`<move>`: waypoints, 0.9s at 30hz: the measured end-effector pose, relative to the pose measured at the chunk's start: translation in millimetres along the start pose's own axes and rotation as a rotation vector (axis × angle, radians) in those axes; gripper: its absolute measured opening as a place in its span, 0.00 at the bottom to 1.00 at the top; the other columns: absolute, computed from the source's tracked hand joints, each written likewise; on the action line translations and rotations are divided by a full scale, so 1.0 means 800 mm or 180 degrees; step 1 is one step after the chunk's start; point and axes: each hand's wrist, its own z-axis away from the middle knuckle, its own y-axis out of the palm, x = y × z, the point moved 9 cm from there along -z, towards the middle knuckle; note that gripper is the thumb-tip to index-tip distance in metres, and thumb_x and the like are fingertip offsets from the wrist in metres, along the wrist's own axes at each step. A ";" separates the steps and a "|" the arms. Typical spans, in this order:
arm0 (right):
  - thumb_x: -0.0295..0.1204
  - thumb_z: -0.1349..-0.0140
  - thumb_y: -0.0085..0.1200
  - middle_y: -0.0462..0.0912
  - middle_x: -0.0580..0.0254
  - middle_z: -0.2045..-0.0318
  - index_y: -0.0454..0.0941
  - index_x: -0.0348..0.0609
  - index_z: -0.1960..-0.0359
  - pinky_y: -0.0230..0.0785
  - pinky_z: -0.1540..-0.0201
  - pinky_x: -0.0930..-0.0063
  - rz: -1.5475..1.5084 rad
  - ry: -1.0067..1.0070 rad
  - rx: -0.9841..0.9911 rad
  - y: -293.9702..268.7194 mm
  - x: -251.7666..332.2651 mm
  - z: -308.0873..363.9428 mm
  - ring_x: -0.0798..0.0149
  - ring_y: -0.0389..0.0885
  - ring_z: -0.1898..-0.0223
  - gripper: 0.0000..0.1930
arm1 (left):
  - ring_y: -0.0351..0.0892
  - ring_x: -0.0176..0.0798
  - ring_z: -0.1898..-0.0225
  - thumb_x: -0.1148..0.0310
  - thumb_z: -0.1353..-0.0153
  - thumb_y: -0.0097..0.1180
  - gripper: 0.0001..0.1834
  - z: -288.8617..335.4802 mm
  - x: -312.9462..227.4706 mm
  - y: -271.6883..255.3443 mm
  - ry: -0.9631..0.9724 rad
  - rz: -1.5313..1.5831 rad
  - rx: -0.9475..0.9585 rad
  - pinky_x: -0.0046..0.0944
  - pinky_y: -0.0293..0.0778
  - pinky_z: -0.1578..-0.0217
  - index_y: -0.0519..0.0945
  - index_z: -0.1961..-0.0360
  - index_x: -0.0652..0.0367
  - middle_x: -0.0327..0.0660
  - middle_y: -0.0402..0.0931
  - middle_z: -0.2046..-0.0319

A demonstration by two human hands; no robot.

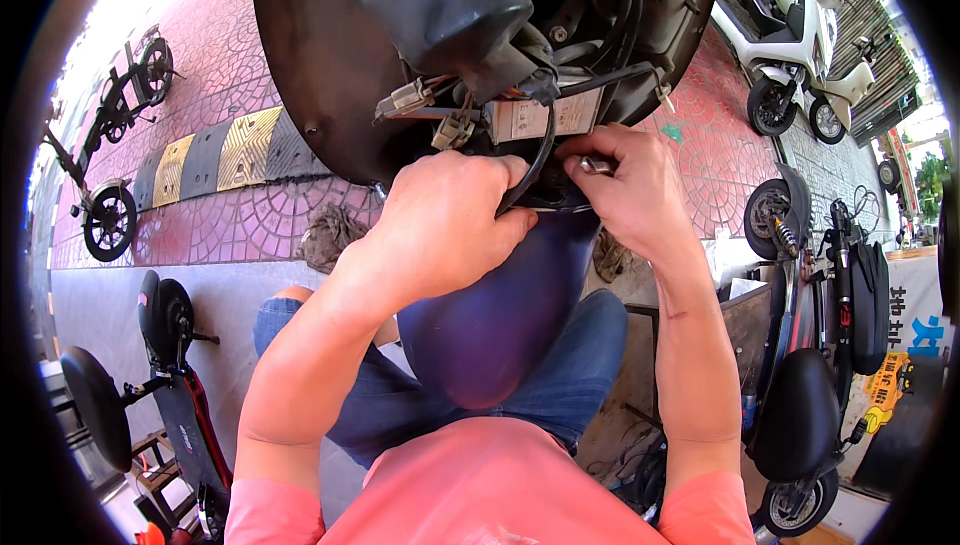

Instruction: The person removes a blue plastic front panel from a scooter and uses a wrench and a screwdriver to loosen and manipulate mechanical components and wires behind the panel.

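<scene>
My left hand (455,210) is closed, with a black cable (545,150) running down between its thumb and forefinger. Opposite it, my right hand (632,190) pinches a small shiny metal piece (597,166); its full shape is hidden by the fingers. Both hands are at the lower edge of an opened dark vehicle shell (330,75). Just above them sits a silver box (545,117) with a label. Pale wire connectors (408,97) hang by my left knuckles. A glossy dark blue body panel (490,310) extends from below the hands down between my knees.
A crumpled rag (332,237) lies on the ground left of the shell. A black-and-yellow ramp (245,150) crosses the red paving. Left stand a black scooter (185,405) and a folding bike (115,135); right are a white scooter (800,40) and a black-seated scooter (797,415).
</scene>
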 end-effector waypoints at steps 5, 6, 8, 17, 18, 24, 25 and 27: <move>0.29 0.37 0.65 0.93 0.46 0.58 0.93 0.38 0.52 0.81 0.53 0.62 0.0048 -0.0242 0.0085 -0.005 -0.010 0.000 0.52 0.92 0.60 0.14 | 0.87 0.65 0.60 0.62 0.36 0.69 0.19 0.001 0.002 0.000 0.0042 0.0029 -0.0037 0.57 0.80 0.58 0.89 0.46 0.59 0.59 0.85 0.68; 0.29 0.37 0.65 0.93 0.46 0.59 0.93 0.38 0.52 0.81 0.53 0.62 0.0069 -0.0155 0.0155 -0.005 -0.009 0.000 0.52 0.92 0.60 0.14 | 0.87 0.65 0.60 0.62 0.36 0.69 0.20 0.001 0.002 -0.001 0.0040 0.0028 -0.0041 0.57 0.80 0.58 0.89 0.46 0.59 0.59 0.85 0.68; 0.29 0.36 0.65 0.93 0.47 0.59 0.93 0.38 0.52 0.81 0.53 0.62 0.0109 0.0020 0.0300 -0.004 -0.006 -0.003 0.52 0.92 0.60 0.14 | 0.87 0.65 0.60 0.61 0.35 0.69 0.20 0.002 0.000 -0.002 0.0027 0.0028 -0.0002 0.57 0.80 0.57 0.89 0.45 0.58 0.59 0.86 0.68; 0.41 0.38 0.66 0.92 0.46 0.61 0.94 0.44 0.55 0.81 0.48 0.52 0.0460 0.0005 0.0310 -0.008 0.012 0.002 0.40 0.90 0.56 0.17 | 0.87 0.66 0.57 0.60 0.35 0.68 0.21 -0.004 -0.002 0.001 0.0136 -0.0139 0.0109 0.59 0.80 0.55 0.88 0.43 0.55 0.58 0.87 0.64; 0.42 0.39 0.66 0.92 0.45 0.62 0.94 0.44 0.55 0.81 0.48 0.51 0.0502 0.0029 0.0360 -0.007 0.014 0.002 0.40 0.90 0.56 0.18 | 0.87 0.66 0.57 0.60 0.35 0.68 0.21 -0.004 -0.002 0.001 0.0139 -0.0153 0.0118 0.59 0.80 0.55 0.88 0.43 0.55 0.58 0.87 0.64; 0.45 0.43 0.66 0.91 0.44 0.67 0.94 0.43 0.59 0.82 0.50 0.50 0.0945 0.0077 0.0702 -0.005 0.022 -0.013 0.38 0.91 0.59 0.20 | 0.87 0.66 0.57 0.63 0.36 0.69 0.20 -0.005 -0.002 0.001 0.0050 -0.0116 0.0067 0.59 0.80 0.56 0.87 0.45 0.56 0.58 0.87 0.64; 0.45 0.44 0.65 0.91 0.44 0.67 0.94 0.43 0.60 0.83 0.50 0.49 0.1005 0.0038 0.0771 -0.005 0.022 -0.018 0.38 0.91 0.59 0.20 | 0.87 0.66 0.57 0.63 0.37 0.70 0.19 -0.005 -0.001 0.000 0.0047 -0.0077 0.0027 0.59 0.80 0.56 0.87 0.45 0.57 0.58 0.87 0.64; 0.45 0.45 0.64 0.91 0.43 0.67 0.94 0.43 0.60 0.83 0.50 0.49 0.1078 0.0030 0.0835 -0.007 0.023 -0.022 0.38 0.91 0.59 0.20 | 0.87 0.66 0.58 0.63 0.37 0.70 0.19 -0.005 -0.002 -0.003 0.0056 0.0010 -0.0057 0.58 0.80 0.57 0.87 0.47 0.58 0.58 0.87 0.65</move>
